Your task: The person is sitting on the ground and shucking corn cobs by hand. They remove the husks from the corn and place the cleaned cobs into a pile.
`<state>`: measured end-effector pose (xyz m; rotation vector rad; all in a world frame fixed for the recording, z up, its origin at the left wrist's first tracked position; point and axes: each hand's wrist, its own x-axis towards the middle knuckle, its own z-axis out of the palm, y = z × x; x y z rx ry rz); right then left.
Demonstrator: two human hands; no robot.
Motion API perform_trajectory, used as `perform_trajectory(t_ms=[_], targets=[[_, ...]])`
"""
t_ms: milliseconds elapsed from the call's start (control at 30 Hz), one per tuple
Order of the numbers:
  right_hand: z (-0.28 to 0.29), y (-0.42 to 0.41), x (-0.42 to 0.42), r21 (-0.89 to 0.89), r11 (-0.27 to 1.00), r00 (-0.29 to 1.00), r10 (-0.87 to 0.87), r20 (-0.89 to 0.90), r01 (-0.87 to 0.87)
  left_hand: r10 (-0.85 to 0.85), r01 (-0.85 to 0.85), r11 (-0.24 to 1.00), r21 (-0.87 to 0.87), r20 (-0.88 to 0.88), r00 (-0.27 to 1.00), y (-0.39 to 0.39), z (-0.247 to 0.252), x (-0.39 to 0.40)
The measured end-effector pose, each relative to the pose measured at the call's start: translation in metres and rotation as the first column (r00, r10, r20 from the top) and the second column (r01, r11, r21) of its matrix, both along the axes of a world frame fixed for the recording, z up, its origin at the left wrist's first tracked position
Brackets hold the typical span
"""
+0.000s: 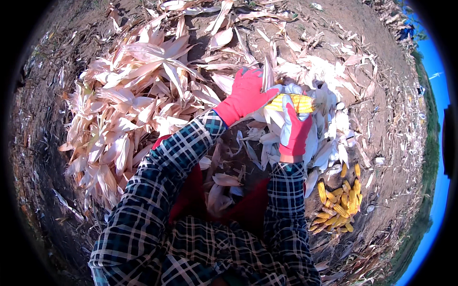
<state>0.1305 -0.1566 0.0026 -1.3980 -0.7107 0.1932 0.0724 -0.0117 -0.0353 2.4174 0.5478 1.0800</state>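
Note:
In front of me my right hand, in a red and grey glove, grips a yellow corn cob that lies sideways, its kernels bared. My left hand, gloved the same way, is at the cob's left end with its fingers around pale dry husk leaves. How far those leaves are still joined to the cob cannot be told. Loose white husks lie under and to the right of the cob.
A big heap of corn with dry husks spreads to the left. At the lower right, a pile of bare yellow cobs rests on brown soil. Scattered husk leaves lie beyond my hands.

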Motion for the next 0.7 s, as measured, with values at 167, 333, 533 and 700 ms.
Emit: perform_trajectory(t_ms=[167,333,533,700], targets=[[0.021,-0.008,0.006,0.226,0.971,0.987,0.103,-0.120,-0.074,0.261,-0.274,0.962,0.003,-0.312,0.914,0.071,0.000,-0.021],[0.015,-0.004,0.002,0.065,0.997,0.995,-0.032,-0.098,0.039,0.370,-0.380,0.886,-0.266,-0.090,0.925,0.074,0.008,-0.029],[0.004,0.002,0.007,-0.040,0.983,0.963,-0.166,0.211,0.178,-0.123,0.274,0.460,-0.845,0.245,0.962,0.016,0.043,-0.024],[0.014,0.006,-0.015,0.157,0.980,0.990,-0.128,0.049,0.119,-0.392,0.515,-0.080,-0.854,0.502,0.771,-0.019,0.027,-0.014]])
